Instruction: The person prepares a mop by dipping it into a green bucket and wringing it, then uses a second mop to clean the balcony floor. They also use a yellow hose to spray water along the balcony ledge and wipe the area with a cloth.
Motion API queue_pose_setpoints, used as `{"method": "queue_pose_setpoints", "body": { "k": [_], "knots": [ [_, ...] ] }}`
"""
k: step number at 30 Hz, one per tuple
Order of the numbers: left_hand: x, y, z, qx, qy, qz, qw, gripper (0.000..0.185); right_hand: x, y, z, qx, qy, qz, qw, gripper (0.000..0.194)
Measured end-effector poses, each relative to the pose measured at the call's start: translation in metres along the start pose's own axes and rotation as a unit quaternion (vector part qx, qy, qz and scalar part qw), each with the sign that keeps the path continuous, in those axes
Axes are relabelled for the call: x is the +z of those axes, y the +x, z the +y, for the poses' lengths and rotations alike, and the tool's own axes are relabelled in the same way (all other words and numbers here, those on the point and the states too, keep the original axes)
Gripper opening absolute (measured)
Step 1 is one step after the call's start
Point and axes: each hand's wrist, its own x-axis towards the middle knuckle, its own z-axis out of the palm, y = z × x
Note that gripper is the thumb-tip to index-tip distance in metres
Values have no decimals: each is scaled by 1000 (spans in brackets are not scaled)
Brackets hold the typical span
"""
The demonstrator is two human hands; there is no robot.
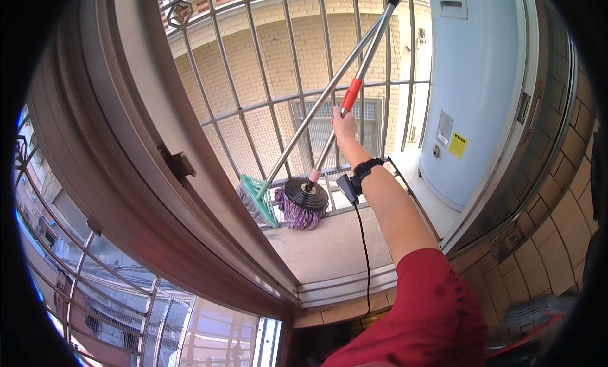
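My right hand (345, 125) reaches through the window opening and grips the metal pole of a round mop (321, 155), just below its red sleeve (351, 94). A black disc (306, 194) tops the mop's purple strand head (301, 219), which rests at the outer ledge. Left of it stands a second mop with a green plastic head (261, 198) and grey strands. Its pole (308, 117) leans the same way, and the two poles cross near the top. A black strap (368, 167) with a small device and cable sits on my right forearm. My left hand is out of view.
Metal security bars (297, 48) stand beyond the mops. A pale blue water-heater tank (475, 82) is on the right. The brown window frame (142, 143) with a latch (180, 165) borders the left. Below lies the sill track (346, 284); tiled wall (546, 243) is at right.
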Motion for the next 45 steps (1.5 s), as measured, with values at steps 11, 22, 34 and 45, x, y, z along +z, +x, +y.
{"method": "queue_pose_setpoints", "body": {
  "k": [11, 22, 34, 45],
  "knots": [
    [-6, 17, -3, 172, 3, -45, 984, 48, -34, -6, 9, 42, 125, -79, 988, 62],
    [-32, -12, 1, 222, 53, -76, 971, 38, -97, 160, 57, 128, 177, -285, 933, 33],
    [-36, -56, -63, 396, 40, -162, 903, 36, -271, -299, 18, 92, 42, -396, 913, 39],
    [3, -93, -80, 436, 115, -204, 869, 35, -301, -596, -31, -230, -275, -605, 712, 26]
  ]
}}
